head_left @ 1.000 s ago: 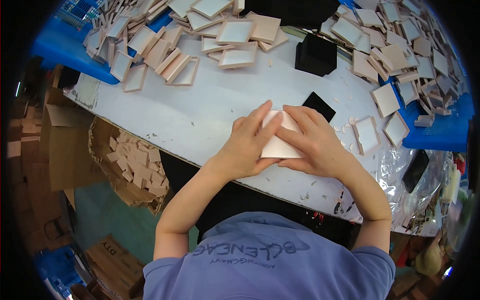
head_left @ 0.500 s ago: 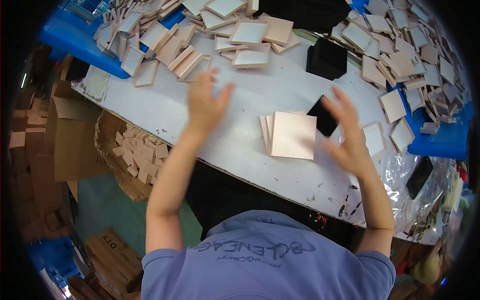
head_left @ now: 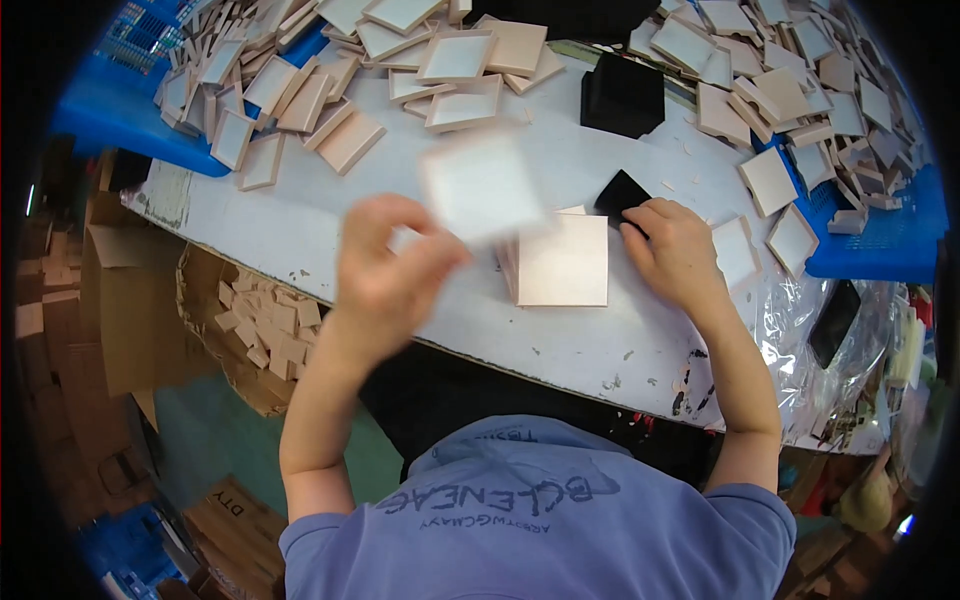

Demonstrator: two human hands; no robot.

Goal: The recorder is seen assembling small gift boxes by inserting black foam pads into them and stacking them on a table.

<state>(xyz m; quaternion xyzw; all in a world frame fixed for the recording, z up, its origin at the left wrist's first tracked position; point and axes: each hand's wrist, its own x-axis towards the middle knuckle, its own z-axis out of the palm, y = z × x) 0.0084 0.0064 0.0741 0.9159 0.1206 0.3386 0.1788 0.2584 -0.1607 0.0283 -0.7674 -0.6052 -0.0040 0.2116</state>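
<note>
Pale square tile (head_left: 482, 187) (blurred) in left hand (head_left: 390, 262), beside the stack (head_left: 560, 261).

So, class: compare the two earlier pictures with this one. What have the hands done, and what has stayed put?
The hands let go of the stack of square tiles and reached out. Now the left hand has taken hold of a pale square tile, blurred in motion above the table; the right hand touches a small black piece. The stack, the black box and the tile heaps stayed.
</note>
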